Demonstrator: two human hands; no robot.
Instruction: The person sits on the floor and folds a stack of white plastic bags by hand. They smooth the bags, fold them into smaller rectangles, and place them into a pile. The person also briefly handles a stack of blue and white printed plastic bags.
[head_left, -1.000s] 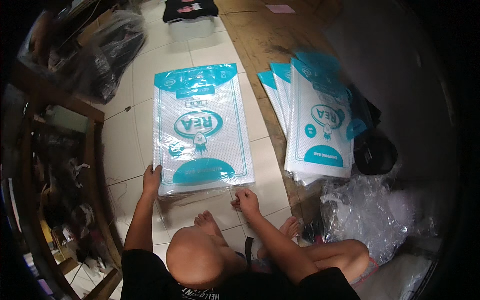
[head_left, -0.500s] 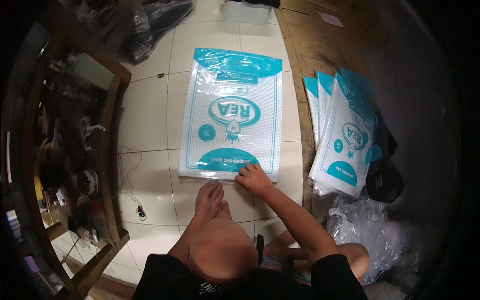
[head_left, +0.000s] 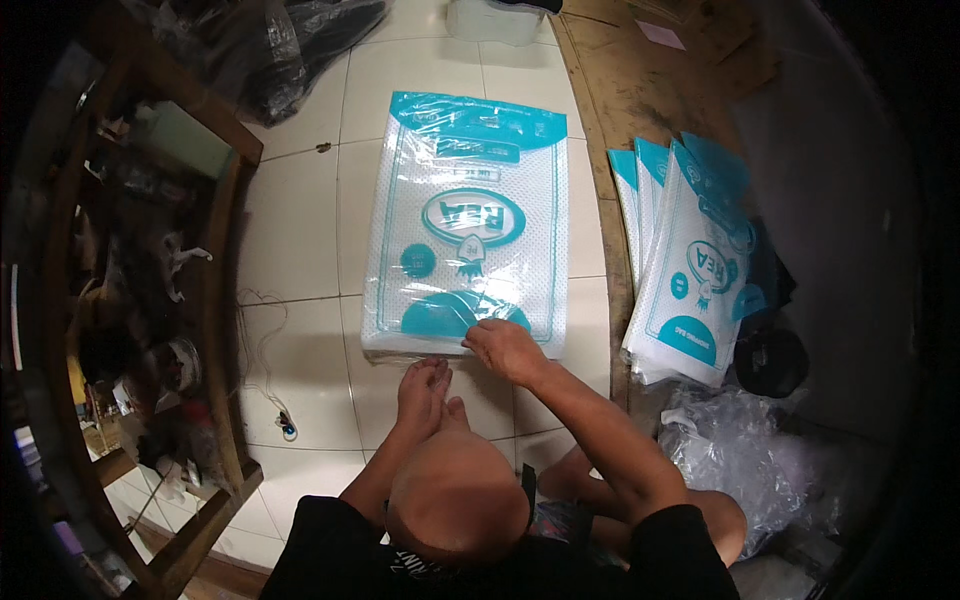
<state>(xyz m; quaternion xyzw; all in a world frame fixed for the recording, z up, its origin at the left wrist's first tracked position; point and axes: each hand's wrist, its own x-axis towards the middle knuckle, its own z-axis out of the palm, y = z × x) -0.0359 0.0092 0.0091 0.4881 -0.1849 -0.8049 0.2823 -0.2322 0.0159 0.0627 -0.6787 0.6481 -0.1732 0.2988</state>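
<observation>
A flat pack of white and teal plastic bags (head_left: 470, 215) in clear wrap lies on the tiled floor in front of me. My right hand (head_left: 505, 350) rests on the middle of its near edge, fingers curled onto the wrap. My left hand (head_left: 424, 385) sits just in front of that edge on the tile, fingers together and pointing at the pack, holding nothing. My head and dark shirt fill the bottom of the view.
A fanned stack of similar bag packs (head_left: 690, 270) leans at the right on a wooden board (head_left: 640, 90). Crumpled clear plastic (head_left: 740, 450) lies at lower right. A wooden shelf (head_left: 215, 300) with clutter stands left, and a thin cord (head_left: 262, 350) lies beside it.
My hands moved from the pack's two near corners to the middle of its near edge. My left hand came off the pack onto the tile.
</observation>
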